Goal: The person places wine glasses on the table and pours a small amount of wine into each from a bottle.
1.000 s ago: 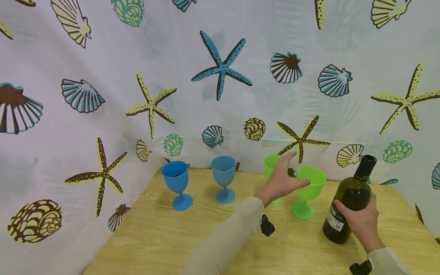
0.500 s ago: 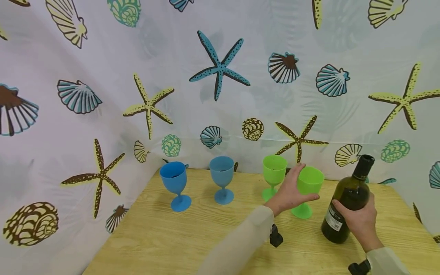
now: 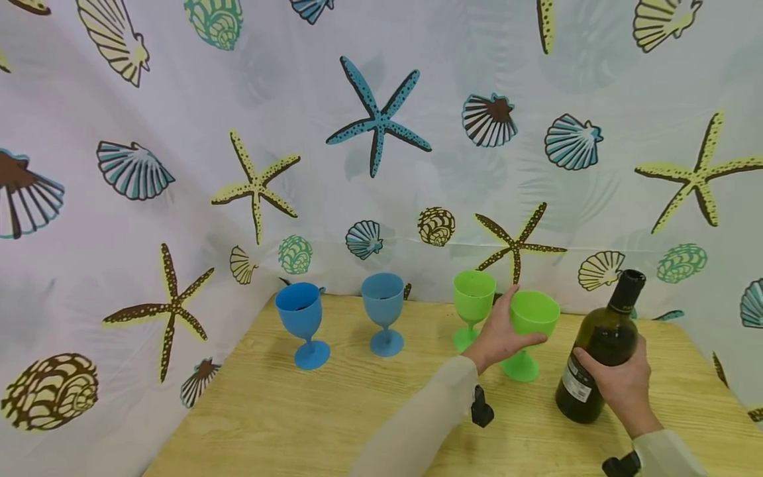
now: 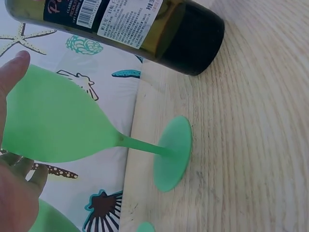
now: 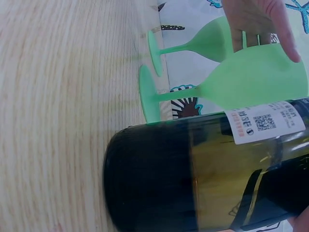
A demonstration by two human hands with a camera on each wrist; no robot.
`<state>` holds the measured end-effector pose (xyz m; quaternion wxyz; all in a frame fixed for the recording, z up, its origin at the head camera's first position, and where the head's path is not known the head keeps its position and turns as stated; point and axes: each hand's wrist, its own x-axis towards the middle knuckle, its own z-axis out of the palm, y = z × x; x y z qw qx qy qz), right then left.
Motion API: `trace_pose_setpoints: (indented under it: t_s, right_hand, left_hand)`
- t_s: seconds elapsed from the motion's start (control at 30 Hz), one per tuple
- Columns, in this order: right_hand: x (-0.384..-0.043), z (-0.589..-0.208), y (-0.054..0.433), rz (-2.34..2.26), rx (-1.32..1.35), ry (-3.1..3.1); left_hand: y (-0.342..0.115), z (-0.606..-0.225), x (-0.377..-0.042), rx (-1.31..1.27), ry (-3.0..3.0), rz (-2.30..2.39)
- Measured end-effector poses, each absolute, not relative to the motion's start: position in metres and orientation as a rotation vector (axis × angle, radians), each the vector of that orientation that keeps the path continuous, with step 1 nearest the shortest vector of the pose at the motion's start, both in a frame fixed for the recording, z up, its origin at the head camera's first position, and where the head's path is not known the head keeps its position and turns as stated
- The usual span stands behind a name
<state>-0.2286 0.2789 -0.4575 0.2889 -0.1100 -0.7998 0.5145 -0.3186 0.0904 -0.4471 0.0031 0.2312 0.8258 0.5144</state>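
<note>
My left hand (image 3: 497, 334) holds the bowl of the nearer light-green goblet (image 3: 536, 317), its thumb on the near side and its fingers round the left side. This goblet stands upright, its foot on the table in the left wrist view. With my right hand (image 3: 626, 384) I grip the body of a dark green wine bottle (image 3: 608, 334), which stands on the table just right of the goblet, leaning slightly to the right. A white label (image 5: 265, 121) shows on the bottle. Behind my left hand, a second light-green goblet (image 3: 473, 298) stands upright.
Farther left on the wooden table (image 3: 286, 424) stand a darker blue goblet (image 3: 300, 319) and a lighter blue goblet (image 3: 383, 306). A white curtain (image 3: 286, 86) printed with shells and starfish hangs behind the table and along its left side.
My left hand has moved right and down from above the gap between the green goblets to the nearer one and has taken hold of its bowl. The right hand stays on the bottle.
</note>
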Motion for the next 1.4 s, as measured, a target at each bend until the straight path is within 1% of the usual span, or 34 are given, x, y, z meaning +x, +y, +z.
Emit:
trace_pose_setpoints:
  t_s: [0.13,0.33,0.7,1.0,1.4]
  right_hand:
    - [-0.228,-0.458,0.278,1.396,-0.29,-2.141]
    - [-0.228,-0.458,0.28,1.424,-0.268,-2.138]
    - [-0.229,-0.459,0.279,1.397,-0.281,-2.15]
    - [-0.228,-0.46,0.278,1.386,-0.307,-2.153]
    - [-0.228,-0.46,0.281,1.435,-0.301,-2.154]
  left_hand:
    - [0.093,-0.45,-0.321,0.652,2.548,1.651]
    - [0.095,-0.451,-0.323,0.613,2.535,1.678]
    - [0.086,-0.45,-0.319,0.638,2.584,1.588]
    - [0.075,-0.456,-0.31,0.67,2.526,1.639]
    - [0.058,-0.454,-0.3,0.62,2.452,1.658]
